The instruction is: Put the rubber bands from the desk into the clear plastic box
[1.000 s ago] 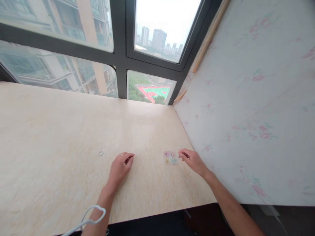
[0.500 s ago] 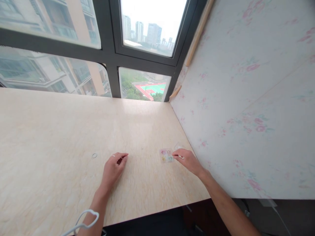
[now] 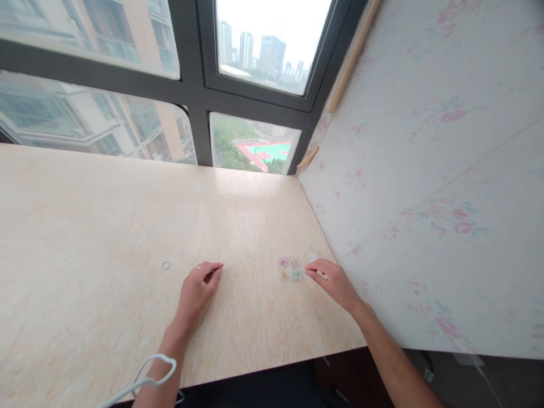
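My left hand [image 3: 199,290] rests on the tabletop with thumb and forefinger pinched together. Whatever lies between those fingertips is too small to make out. A thin pale ring [image 3: 166,265] lies flat to the left of that hand. On the right side is a small clear box [image 3: 290,270] with several compartments holding tiny pink, yellow and green pieces. Just off the box's right edge, my right hand [image 3: 335,283] is also closed in a pinch, and I cannot see what it holds, if anything. A clear lid-like piece [image 3: 311,253] shows partly behind the right hand.
The marbled tabletop [image 3: 106,226] reaches back to a dark window frame [image 3: 203,136]. A flower-patterned wall panel [image 3: 408,170] borders it on the right. A white loop of cord or strap [image 3: 164,360] crosses my left forearm. The table's front edge runs below my hands.
My right fingertips have drawn slightly right, away from the box's edge. The left hand keeps its pinch on the table. The whole view has shifted a little.
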Motion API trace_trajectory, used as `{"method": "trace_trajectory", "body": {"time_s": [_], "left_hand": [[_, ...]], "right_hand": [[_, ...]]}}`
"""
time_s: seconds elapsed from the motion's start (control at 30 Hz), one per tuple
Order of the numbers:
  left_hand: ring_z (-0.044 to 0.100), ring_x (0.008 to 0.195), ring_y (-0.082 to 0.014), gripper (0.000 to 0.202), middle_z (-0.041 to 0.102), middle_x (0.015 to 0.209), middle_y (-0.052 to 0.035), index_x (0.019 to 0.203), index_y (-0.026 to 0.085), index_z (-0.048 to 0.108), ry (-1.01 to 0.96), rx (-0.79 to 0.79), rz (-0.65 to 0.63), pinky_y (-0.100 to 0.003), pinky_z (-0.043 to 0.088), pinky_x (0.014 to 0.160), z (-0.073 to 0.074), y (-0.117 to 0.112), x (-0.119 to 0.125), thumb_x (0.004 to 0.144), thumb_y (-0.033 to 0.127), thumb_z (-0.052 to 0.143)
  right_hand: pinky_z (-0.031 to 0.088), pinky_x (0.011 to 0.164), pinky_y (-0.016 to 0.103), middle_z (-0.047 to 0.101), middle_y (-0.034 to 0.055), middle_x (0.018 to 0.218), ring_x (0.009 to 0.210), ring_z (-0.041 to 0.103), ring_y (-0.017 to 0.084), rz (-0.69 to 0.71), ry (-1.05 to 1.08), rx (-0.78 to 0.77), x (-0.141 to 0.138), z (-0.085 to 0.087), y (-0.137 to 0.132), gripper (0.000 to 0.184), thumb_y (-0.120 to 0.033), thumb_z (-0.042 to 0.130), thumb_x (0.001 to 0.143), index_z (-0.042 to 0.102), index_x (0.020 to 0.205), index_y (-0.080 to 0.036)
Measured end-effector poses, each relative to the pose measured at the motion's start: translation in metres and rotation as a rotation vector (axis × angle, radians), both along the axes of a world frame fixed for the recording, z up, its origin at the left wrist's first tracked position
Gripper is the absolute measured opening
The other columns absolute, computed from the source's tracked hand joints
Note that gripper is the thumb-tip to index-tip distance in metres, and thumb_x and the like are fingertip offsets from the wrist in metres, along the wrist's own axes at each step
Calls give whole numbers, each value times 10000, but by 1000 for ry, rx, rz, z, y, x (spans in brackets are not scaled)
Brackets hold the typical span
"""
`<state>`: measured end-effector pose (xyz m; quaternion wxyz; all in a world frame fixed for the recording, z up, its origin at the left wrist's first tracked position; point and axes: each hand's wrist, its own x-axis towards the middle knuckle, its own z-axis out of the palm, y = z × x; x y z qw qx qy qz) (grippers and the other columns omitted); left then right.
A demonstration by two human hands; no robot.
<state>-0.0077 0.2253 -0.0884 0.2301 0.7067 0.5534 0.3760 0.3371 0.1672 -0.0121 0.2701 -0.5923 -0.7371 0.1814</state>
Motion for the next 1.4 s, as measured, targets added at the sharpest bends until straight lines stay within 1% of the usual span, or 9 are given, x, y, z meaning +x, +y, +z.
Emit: {"method": "trace_trajectory", "body": {"time_s": [0.13, 0.3, 0.53, 0.67, 0.83, 0.93, 1.03, 1.23, 1.4], "left_hand": [[625, 798, -198, 228, 692, 858, -45, 875, 209, 674, -5, 2, -3, -340, 500, 728, 1, -2, 0, 872, 340, 487], [626, 782, -187, 225, 690, 849, -47, 861, 207, 673, -75, 6, 20, -318, 505, 698, 6, -6, 2, 864, 342, 493], [622, 728, -161, 229, 688, 841, -45, 867, 187, 673, -157, 68, 221, -275, 506, 654, 15, -16, -2, 856, 343, 504], [626, 743, -169, 249, 700, 849, -48, 919, 189, 673, -94, 79, 307, -297, 514, 704, 15, -18, -31, 843, 343, 492], [641, 811, -212, 338, 696, 926, -78, 1010, 168, 663, 101, -52, 427, -331, 524, 724, 18, -8, -88, 762, 356, 532], [636, 793, -220, 318, 695, 923, -90, 976, 166, 686, 283, -88, 370, -355, 508, 776, 24, 2, -110, 746, 341, 555], [638, 799, -223, 287, 690, 901, -88, 954, 181, 704, 384, -119, 263, -337, 495, 768, 31, 12, -118, 757, 322, 550], [637, 775, -200, 274, 666, 909, -81, 960, 195, 711, 561, -246, 101, -293, 466, 726, 42, 30, -114, 791, 237, 499], [628, 815, -215, 268, 672, 921, -85, 922, 203, 705, 699, -250, 34, -285, 441, 686, 49, 36, -109, 837, 231, 452]], "right_hand": [[498, 730, 311, 699, 58, 876, 816, 635, 198, -66, 62, -14, 5, -9, -23, 255, -387, 492, 936, 675, 878, -220], [504, 669, 296, 688, 59, 826, 757, 639, 201, -141, 117, -84, 11, -32, -54, 323, -419, 448, 942, 665, 821, -212], [523, 720, 297, 684, 73, 828, 791, 646, 223, -217, 168, -27, 18, -56, -68, 325, -459, 487, 906, 659, 785, -212], [537, 697, 280, 694, 70, 811, 769, 654, 221, -197, 175, -34, 23, -60, -66, 343, -490, 507, 882, 675, 755, -219], [563, 696, 279, 714, 72, 819, 763, 676, 234, -201, 189, -16, 28, -63, -65, 369, -537, 527, 844, 701, 743, -227], [570, 701, 271, 720, 69, 819, 757, 686, 233, -187, 189, -12, 31, -69, -65, 363, -538, 543, 831, 708, 742, -227], [572, 702, 251, 723, 60, 835, 764, 691, 223, -192, 172, -8, 35, -76, -65, 349, -530, 548, 830, 709, 755, -230], [584, 673, 240, 726, 58, 847, 780, 701, 230, -169, 163, -20, 43, -85, -66, 328, -524, 556, 820, 708, 766, -239], [590, 660, 241, 729, 62, 841, 773, 706, 233, -191, 161, -8, 40, -82, -66, 340, -540, 553, 811, 705, 754, -241]]}}
